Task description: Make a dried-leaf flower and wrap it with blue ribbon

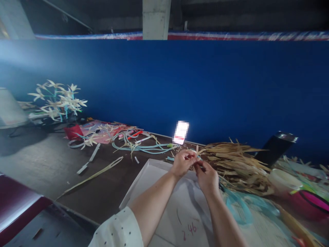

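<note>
My left hand (183,163) and my right hand (207,176) meet above the far end of a white shallow box lid (154,185). Both are closed in a pinch, fingertips touching or nearly so. A pale strip of dried husk (202,151) shows at the fingertips; most of it is hidden by my fingers. Just right of my right hand lies a heap of dry tan husks (236,161). Blue-green cords (144,149) lie looped on the table to the left of my hands. A lit phone-like screen (181,132), blurred out, stands behind them.
White husk-like flowers (61,99) on stems stand at the left by a red pot (73,131). A dark flask (277,149) leans at the right, near a white bowl (285,180) and a pink container (312,204). A blue partition (205,85) closes off the back.
</note>
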The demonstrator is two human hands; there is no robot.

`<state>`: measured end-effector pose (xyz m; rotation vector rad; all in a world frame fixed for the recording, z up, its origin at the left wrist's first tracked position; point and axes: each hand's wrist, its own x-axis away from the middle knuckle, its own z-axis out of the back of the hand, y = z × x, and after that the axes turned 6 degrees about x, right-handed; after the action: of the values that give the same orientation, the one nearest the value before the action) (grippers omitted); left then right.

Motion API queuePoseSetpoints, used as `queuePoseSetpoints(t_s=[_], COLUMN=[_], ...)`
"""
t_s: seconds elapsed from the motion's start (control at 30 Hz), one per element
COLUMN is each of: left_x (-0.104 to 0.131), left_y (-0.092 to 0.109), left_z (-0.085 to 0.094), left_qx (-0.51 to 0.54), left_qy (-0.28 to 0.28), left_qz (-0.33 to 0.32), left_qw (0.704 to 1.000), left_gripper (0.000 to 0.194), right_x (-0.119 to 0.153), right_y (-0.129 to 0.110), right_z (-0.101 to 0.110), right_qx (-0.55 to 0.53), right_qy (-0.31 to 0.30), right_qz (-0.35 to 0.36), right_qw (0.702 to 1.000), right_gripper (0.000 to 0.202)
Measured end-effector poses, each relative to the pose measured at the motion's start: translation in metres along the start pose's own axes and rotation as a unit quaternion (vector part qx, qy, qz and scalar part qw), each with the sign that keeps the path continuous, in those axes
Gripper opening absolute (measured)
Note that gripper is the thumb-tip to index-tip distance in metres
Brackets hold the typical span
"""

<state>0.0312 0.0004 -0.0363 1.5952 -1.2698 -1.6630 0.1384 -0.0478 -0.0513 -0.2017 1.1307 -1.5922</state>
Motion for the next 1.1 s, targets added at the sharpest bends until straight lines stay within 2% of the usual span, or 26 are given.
queuePoseSetpoints(t_s=[0.17,0.4,0.67,0.87,1.1], left_x=[0.001,0.000,0.000,-0.001,0.001], left_y=[0.004,0.005,0.007,0.000,-0.005], left_z=[0.000,0.002,0.000,0.000,0.001], left_qx=[-0.012,-0.079,-0.082,-0.045,-0.050], left_qy=[0.006,0.009,0.025,-0.009,-0.018], left_qz=[0.004,-0.043,-0.043,-0.036,-0.040], left_qw=[1.000,0.996,0.995,0.998,0.998], left_gripper=[0.021,0.017,0.015,0.018,0.023], right_x=[0.000,0.000,0.000,-0.001,-0.001], right_y=[0.000,-0.002,-0.002,-0.001,0.001], right_z=[0.000,0.001,0.001,0.001,0.000], right_qx=[0.015,0.022,0.017,0.034,0.029], right_qy=[-0.006,-0.009,-0.010,-0.006,0.002], right_qz=[0.017,0.008,0.003,0.012,0.004], right_qw=[1.000,1.000,1.000,0.999,1.000], right_gripper=[0.040,0.040,0.042,0.039,0.037])
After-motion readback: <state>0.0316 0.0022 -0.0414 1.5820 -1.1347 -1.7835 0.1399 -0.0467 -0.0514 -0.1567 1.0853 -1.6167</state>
